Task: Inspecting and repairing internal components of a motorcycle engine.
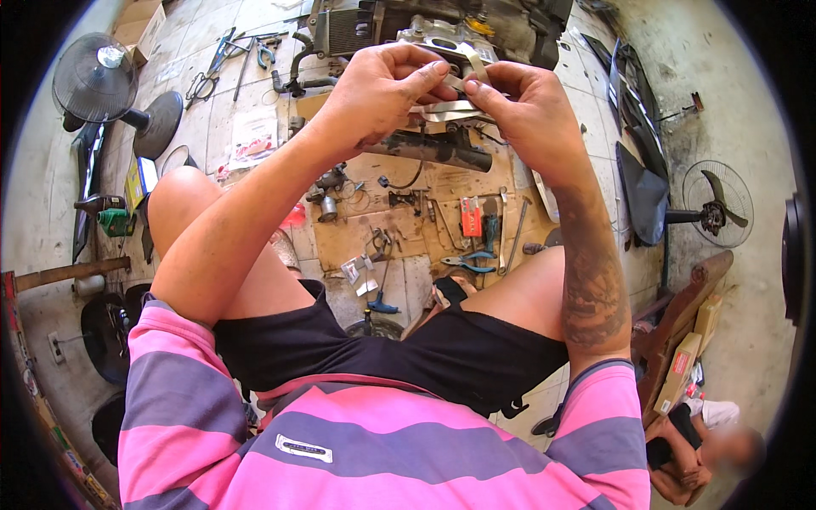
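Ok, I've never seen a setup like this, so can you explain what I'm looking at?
There's no robot here: these are a person's bare hands, left hand and right hand. The single picture comes from a wide fisheye camera on their head, looking down, so edges curve and the picture's left is their left.

The hands are close together, pinching a thin, pale strip between them. Just beyond is bulky metal machinery. On the floor, brown cardboard carries blue-handled pliers, a long spanner, a red-and-white packet and assorted metal parts. A standing fan is at far left.
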The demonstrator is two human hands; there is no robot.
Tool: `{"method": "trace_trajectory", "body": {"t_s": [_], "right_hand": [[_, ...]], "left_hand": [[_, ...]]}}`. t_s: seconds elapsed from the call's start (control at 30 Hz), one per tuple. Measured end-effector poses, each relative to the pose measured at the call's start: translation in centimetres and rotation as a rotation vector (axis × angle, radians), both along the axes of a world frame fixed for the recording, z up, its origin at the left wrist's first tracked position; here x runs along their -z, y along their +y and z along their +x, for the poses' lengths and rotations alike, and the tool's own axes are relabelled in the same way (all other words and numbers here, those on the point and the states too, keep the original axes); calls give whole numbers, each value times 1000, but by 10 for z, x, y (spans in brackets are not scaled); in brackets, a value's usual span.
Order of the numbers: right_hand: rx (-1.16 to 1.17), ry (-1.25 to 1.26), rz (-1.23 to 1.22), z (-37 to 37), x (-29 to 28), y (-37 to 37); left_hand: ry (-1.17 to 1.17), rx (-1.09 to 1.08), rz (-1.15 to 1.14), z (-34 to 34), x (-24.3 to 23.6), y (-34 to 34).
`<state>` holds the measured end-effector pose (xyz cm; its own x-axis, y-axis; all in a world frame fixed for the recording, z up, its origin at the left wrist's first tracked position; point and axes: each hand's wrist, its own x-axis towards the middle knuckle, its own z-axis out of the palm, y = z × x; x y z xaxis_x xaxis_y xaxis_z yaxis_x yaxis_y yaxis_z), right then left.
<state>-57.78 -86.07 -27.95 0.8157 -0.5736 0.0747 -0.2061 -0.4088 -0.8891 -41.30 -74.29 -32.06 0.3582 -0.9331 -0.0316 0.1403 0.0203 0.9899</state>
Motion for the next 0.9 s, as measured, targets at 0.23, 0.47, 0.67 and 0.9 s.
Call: {"method": "trace_trajectory", "body": {"t_s": [0.23, 0.47, 0.67, 0.9], "right_hand": [[-18, -2, 155, -8, -10, 6], [-79, -28, 318, -11, -9, -1], [-95, -61, 388, -12, -10, 1], [-42, -74, 338, -6, -12, 8]], "left_hand": [[18, 26, 52, 1, -1, 4], [210, 42, 47, -1, -7, 12], [236, 49, 35, 2, -4, 13], [66, -10, -10, 2, 2, 9]]}}
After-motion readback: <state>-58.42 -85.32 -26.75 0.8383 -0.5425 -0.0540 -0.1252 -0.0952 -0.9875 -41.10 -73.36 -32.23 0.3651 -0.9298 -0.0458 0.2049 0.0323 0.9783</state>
